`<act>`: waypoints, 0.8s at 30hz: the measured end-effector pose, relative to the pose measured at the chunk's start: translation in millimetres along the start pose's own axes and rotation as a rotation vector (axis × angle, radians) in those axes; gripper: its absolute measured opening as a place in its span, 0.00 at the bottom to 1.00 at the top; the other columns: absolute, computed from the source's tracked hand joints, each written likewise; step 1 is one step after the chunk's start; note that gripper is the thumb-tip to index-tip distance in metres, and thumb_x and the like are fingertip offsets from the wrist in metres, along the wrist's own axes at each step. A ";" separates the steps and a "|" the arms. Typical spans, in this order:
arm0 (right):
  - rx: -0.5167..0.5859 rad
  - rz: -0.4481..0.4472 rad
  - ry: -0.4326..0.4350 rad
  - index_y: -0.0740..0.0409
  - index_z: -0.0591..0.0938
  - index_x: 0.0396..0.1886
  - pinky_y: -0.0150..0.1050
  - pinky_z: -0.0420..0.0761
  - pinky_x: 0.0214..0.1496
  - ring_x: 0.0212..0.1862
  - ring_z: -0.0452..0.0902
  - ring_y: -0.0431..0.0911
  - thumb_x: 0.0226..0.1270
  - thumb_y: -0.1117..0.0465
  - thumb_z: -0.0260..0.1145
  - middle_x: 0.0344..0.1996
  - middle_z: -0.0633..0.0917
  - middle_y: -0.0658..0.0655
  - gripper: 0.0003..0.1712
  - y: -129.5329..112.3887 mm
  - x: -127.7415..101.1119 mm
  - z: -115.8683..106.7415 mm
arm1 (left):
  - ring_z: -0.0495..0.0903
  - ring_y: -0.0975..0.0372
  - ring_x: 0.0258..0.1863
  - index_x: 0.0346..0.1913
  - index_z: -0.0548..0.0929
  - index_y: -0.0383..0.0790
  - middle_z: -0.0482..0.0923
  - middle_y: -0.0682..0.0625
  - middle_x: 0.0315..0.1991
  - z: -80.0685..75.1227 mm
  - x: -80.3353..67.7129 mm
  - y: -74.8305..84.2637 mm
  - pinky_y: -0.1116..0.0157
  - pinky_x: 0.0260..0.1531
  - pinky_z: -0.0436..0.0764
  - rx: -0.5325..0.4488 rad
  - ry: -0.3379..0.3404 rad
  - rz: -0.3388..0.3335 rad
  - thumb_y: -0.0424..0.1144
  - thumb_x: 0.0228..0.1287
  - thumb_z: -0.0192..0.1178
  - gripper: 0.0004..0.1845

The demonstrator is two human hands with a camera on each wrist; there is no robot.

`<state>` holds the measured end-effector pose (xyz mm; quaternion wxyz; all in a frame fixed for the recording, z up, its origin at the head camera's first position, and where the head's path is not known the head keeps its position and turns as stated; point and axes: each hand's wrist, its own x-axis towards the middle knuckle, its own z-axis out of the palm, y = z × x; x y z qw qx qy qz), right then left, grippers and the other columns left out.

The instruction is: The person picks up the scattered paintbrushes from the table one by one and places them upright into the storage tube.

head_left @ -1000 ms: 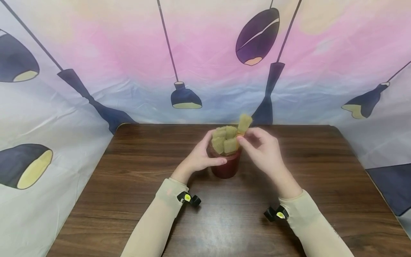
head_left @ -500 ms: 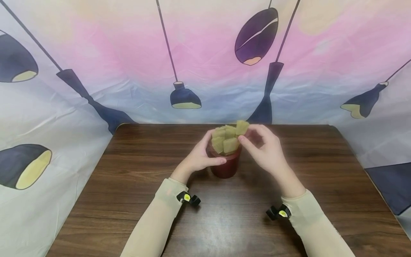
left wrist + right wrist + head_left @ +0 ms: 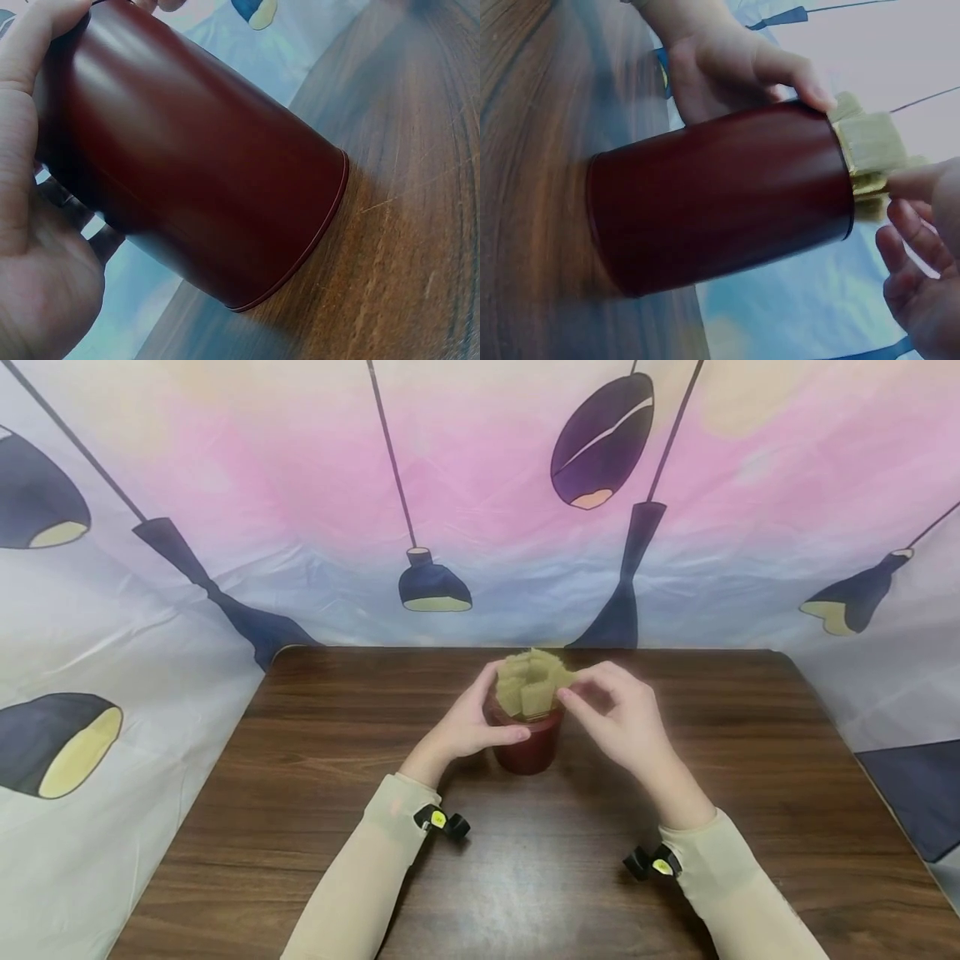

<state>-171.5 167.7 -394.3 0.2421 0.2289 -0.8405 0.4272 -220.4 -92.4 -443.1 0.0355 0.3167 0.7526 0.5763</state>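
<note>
Two hands [image 3: 480,722] hold an unlabelled cup [image 3: 529,745].

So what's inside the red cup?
Yellowish spongy pieces stand packed in the red cup, their tops sticking out above the rim. The cup wall hides their lower parts and the bottom. The left hand grips the cup; the right hand pinches one piece.

A dark wooden table [image 3: 300,793] stands before a lamp-printed backdrop [image 3: 300,485].
</note>
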 end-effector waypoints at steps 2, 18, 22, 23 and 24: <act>0.001 -0.007 -0.029 0.56 0.93 0.44 0.42 0.82 0.45 0.43 0.86 0.52 0.68 0.66 0.79 0.39 0.91 0.51 0.07 1.6 -0.8 3.5 | 0.77 0.52 0.68 0.81 0.65 0.47 0.74 0.47 0.73 -0.4 -0.3 0.5 0.46 0.70 0.76 -0.008 0.001 -0.001 0.45 0.55 0.82 0.53; 0.017 0.048 -0.116 0.52 0.90 0.50 0.36 0.83 0.38 0.42 0.86 0.43 0.65 0.65 0.82 0.41 0.89 0.47 0.15 11.4 -9.5 -9.8 | 0.77 0.55 0.69 0.82 0.64 0.49 0.74 0.50 0.74 -0.6 -0.7 0.6 0.47 0.71 0.76 -0.022 -0.034 -0.024 0.38 0.56 0.82 0.52; -0.040 0.044 -0.175 0.50 0.89 0.55 0.38 0.85 0.41 0.45 0.87 0.46 0.65 0.62 0.83 0.43 0.90 0.46 0.19 21.5 -12.8 -26.2 | 0.75 0.54 0.71 0.84 0.61 0.51 0.71 0.49 0.76 -8.5 -13.0 2.0 0.46 0.73 0.74 0.051 -0.041 -0.064 0.40 0.55 0.85 0.57; -0.064 0.032 -0.191 0.50 0.88 0.56 0.39 0.86 0.42 0.46 0.87 0.47 0.65 0.62 0.83 0.44 0.90 0.47 0.20 25.1 -13.9 -31.1 | 0.74 0.53 0.73 0.85 0.59 0.51 0.70 0.49 0.77 -12.4 -17.5 1.8 0.46 0.75 0.72 0.081 -0.043 -0.066 0.41 0.54 0.85 0.59; -0.091 0.015 -0.209 0.50 0.88 0.56 0.41 0.86 0.45 0.48 0.87 0.48 0.65 0.61 0.83 0.46 0.90 0.47 0.21 29.2 -15.0 -36.3 | 0.73 0.52 0.74 0.86 0.58 0.49 0.69 0.47 0.79 -17.3 -22.4 2.0 0.46 0.76 0.71 0.112 -0.045 -0.063 0.42 0.54 0.86 0.61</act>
